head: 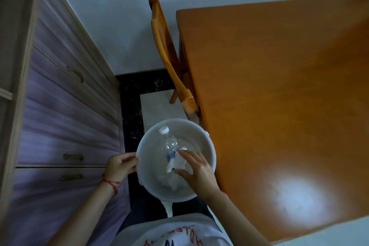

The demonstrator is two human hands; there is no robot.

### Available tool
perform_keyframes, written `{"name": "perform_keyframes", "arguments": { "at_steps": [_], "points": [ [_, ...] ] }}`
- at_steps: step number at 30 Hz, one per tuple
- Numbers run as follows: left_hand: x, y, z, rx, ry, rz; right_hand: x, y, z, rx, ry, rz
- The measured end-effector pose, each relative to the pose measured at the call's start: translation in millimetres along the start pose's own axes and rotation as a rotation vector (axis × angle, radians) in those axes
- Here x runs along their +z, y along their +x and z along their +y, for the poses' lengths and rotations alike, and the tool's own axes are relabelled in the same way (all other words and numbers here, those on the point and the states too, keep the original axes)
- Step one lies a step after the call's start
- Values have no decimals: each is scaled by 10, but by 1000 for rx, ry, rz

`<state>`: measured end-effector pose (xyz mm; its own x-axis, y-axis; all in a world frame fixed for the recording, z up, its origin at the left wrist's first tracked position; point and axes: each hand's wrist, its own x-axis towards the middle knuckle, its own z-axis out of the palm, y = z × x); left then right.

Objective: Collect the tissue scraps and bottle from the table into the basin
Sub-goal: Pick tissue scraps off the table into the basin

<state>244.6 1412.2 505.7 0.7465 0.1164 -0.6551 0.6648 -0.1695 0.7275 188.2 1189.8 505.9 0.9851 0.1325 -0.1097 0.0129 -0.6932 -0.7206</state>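
Note:
A white plastic basin [207,146] is held off the table's left edge, in front of my body. My left hand [120,168] grips its left rim. Inside lies a clear plastic bottle [168,142] with a white cap pointing away from me. White tissue scraps [179,163] lie crumpled over the bottle's lower part. My right hand [196,170] reaches into the basin with thumb and fingers closed on the tissue. The bottle's base is hidden under tissue and hand.
An orange wooden table [279,96] fills the right side, its top bare with a bright glare patch. A wooden chair [165,50] is tucked at its far left corner. A purple cabinet with drawers [65,116] runs along the left. Tiled floor lies between them.

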Motion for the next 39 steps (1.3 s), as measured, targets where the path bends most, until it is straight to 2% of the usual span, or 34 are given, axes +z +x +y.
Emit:
{"name": "perform_keyframes", "arguments": {
  "at_steps": [2, 5, 8, 10, 12, 25, 39],
  "points": [
    [-3, 1, -3, 12, -5, -3, -58, -24, 38, 35, 5, 34],
    [-14, 14, -8, 12, -13, 2, -223, -43, 130, 119, -33, 255],
    [-32, 13, -14, 24, -2, -4, -379, -81, 222, 316, -37, 378],
    [-55, 7, -33, 36, 10, 0, -427, -112, 247, 471, 49, 324],
    [-86, -8, -54, 40, 16, 1, -430, -140, 216, 532, 108, 265],
    [-407, -219, -254, 36, 28, -40, -66, -509, -26, 570, 238, 250],
    [-305, -919, -920, -8, 51, 107, 61, -1318, 118, 528, 319, 174]
  ]
}}
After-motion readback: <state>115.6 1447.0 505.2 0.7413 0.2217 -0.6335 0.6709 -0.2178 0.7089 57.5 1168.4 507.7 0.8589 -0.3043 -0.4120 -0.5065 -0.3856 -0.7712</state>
